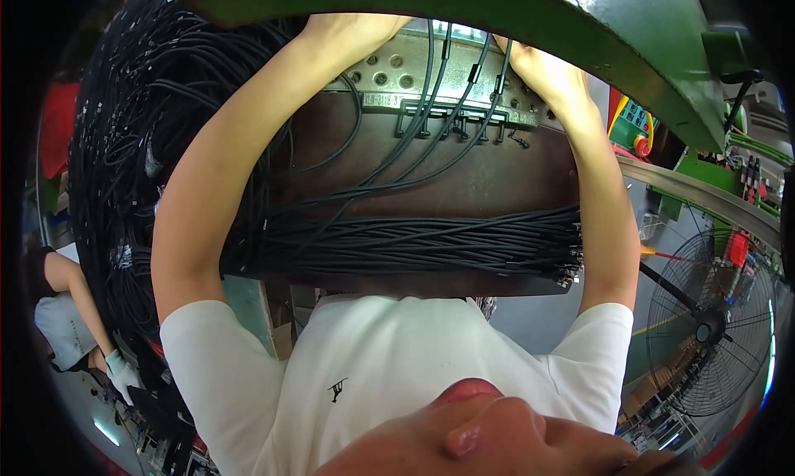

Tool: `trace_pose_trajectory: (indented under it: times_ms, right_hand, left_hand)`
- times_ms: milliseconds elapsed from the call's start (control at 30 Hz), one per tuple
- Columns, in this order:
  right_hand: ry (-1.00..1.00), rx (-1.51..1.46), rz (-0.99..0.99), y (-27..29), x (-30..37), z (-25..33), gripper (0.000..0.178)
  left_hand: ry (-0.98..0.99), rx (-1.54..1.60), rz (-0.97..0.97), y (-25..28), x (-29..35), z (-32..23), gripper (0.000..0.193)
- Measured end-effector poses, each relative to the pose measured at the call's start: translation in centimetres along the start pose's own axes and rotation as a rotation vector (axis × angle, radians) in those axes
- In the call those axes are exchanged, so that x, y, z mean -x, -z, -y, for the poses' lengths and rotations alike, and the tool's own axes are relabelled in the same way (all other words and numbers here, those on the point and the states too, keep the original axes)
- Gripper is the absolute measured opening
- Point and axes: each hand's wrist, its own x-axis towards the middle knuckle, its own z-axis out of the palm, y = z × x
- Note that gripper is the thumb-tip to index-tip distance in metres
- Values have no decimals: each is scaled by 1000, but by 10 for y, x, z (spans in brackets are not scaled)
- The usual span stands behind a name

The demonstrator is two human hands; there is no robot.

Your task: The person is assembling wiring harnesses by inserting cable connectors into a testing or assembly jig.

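Both arms reach forward beneath a green machine frame (464,8). At the upper edge, only the back and wrist of my left hand (360,31) show; its fingers are hidden behind the frame. My right hand (542,69) is beside the rightmost of several black cables (448,54), its fingers also mostly covered. These cables run up from a slotted metal holder (455,116) into the lit area under the frame. Thicker dark sleeves sit on some of them. Behind the holder is a metal plate with round holes (396,62). What either hand grips cannot be made out.
A bundle of black cables (414,244) lies along the near side of the brown table (497,178). A large mass of cables (124,161) hangs at left. At right are a control box with a red button (641,145) and a fan (708,334). Another person's gloved hand (122,377) is lower left.
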Motion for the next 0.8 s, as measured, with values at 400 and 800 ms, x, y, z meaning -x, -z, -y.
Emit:
trace_pose_trajectory:
  times_ms: [400,800]
  right_hand:
    - [108,47,-8,-7,1,-11,28]
    - [72,-6,-130,-9,13,-19,22]
  left_hand:
    - [-9,197,-356,-41,-3,6,25]
    - [82,263,-321,-38,4,7,25]
